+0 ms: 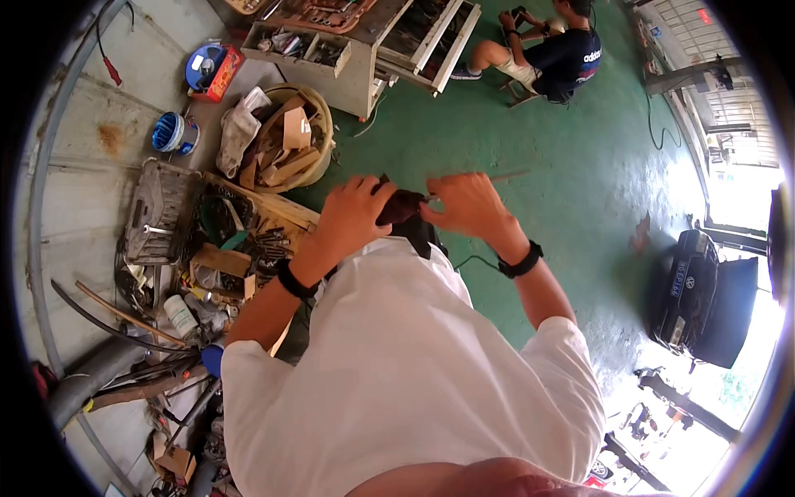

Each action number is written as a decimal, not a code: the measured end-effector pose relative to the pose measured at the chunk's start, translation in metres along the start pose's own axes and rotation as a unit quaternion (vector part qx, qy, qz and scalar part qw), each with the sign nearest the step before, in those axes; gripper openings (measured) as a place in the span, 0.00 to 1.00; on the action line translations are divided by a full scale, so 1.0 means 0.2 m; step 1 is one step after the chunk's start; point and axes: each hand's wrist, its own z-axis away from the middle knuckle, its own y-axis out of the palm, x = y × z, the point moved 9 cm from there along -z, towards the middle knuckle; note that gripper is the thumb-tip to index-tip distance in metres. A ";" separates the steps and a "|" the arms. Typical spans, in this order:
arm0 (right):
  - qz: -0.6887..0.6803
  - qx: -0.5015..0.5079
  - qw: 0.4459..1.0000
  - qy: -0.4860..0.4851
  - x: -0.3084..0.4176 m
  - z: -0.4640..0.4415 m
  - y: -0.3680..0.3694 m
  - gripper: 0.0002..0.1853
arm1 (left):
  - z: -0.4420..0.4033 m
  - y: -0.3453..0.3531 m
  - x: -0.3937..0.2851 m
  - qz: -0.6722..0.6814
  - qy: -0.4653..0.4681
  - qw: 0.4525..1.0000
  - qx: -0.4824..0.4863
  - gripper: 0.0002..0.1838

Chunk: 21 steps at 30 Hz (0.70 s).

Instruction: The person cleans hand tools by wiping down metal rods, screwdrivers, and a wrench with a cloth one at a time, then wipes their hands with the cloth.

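Observation:
In front of the white shirt, my left hand (352,213) is wrapped round a small dark object (401,207) whose exact kind I cannot make out. Close on its right side, my right hand (469,205) has thumb and fingers pinched on a thin rod (507,176), which sticks out to the right past the knuckles. The rod's other end points at the dark object. Black bands circle both wrists.
Left of my hands stand a round bin of cardboard (327,132), a cluttered tool bench (290,210) and a blue bucket (172,133). Ahead is a drawer cabinet (361,79). A person (553,54) sits at the upper right; a car (684,290) is at the right.

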 end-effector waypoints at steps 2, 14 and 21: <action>-0.010 0.030 0.999 0.031 -0.05 0.04 0.10 0.17 | 0.03 0.01 -0.04 -0.030 0.034 0.999 0.007 0.34; -0.044 0.014 0.960 0.277 -0.21 0.26 0.23 0.30 | 0.19 0.00 -0.03 -0.023 0.164 0.983 -0.085 0.27; 0.000 -0.006 0.979 0.203 -0.04 0.22 0.30 0.28 | 0.11 -0.07 0.05 0.114 0.063 0.985 -0.112 0.31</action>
